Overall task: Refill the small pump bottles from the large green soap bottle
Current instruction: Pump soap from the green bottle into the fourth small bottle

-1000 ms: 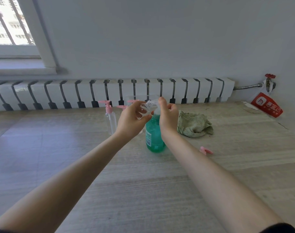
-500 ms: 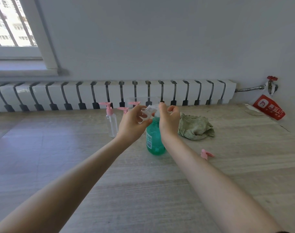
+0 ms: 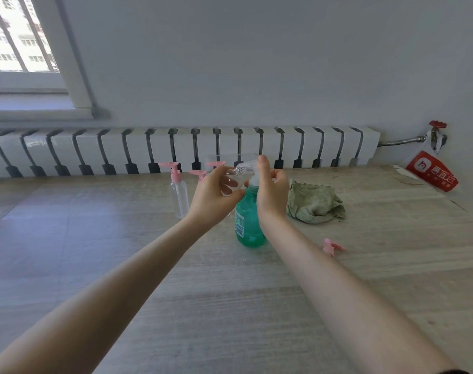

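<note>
Green soap bottle (image 3: 249, 225) stands upright on the table (image 3: 230, 306), its translucent body green from base to shoulder and a barcode label on its left side. How high the liquid reaches inside cannot be told through the tint.

The right hand (image 3: 271, 193) sits on top of this bottle, its grip curled over the white pump, with one finger raised straight above the bottle. The pump head itself is hidden under the fingers.

Just left of the green bottle's top, the left hand (image 3: 216, 195) has its grip closed round a small clear bottle (image 3: 236, 177). The bottle is tilted, its open threaded neck pointing up and right toward the pump. Its body looks colourless; whether any soap is in it is unclear.

Further left of the green bottle a small pump bottle (image 3: 179, 197) stands upright with a pink pump screwed on, its body see-through and colourless. Two more pink pump tops (image 3: 198, 174) show behind the left hand; their bottles are hidden.

Right of the green bottle lies a crumpled green cloth (image 3: 314, 202), and nearer the camera on that side a loose pink pump head (image 3: 333, 245) lies on its side. Behind the green bottle a white radiator (image 3: 297, 147) runs along the wall.
</note>
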{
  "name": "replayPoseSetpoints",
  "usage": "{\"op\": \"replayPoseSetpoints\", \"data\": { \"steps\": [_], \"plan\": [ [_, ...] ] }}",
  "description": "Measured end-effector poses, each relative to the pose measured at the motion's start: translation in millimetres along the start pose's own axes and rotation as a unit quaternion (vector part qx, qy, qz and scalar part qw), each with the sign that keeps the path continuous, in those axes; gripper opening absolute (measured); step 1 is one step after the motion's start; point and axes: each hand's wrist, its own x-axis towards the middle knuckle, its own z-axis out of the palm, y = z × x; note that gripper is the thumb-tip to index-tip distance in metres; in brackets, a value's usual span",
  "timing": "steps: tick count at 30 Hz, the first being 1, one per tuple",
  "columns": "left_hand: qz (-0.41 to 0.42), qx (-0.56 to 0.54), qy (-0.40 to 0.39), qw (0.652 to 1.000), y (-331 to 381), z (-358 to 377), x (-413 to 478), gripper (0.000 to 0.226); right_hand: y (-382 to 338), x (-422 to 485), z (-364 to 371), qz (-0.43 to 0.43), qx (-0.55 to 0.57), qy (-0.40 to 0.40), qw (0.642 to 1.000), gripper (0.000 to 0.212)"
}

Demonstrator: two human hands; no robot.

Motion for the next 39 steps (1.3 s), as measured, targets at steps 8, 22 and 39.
{"op": "replayPoseSetpoints", "data": {
  "steps": [8, 22, 39],
  "plan": [
    [0.025, 0.023, -0.004, 0.999, -0.8, -1.2, 3.1, 0.05, -2.4, 0.3, -0.8, 0.011, 0.004, -0.009, 1.0, 0.046],
    [0.02, 0.039, 0.009, 0.999, -5.8, 1.3, 2.2, 0.047, -4.8, -2.3, -1.6, -0.008, 0.026, 0.0, 1.0, 0.026],
    [0.021, 0.007, 0.009, 1.0, -1.9, 2.5, 3.7, 0.047, -1.5, 1.0, -2.1, 0.001, 0.014, -0.019, 1.0, 0.05]
  ]
}}
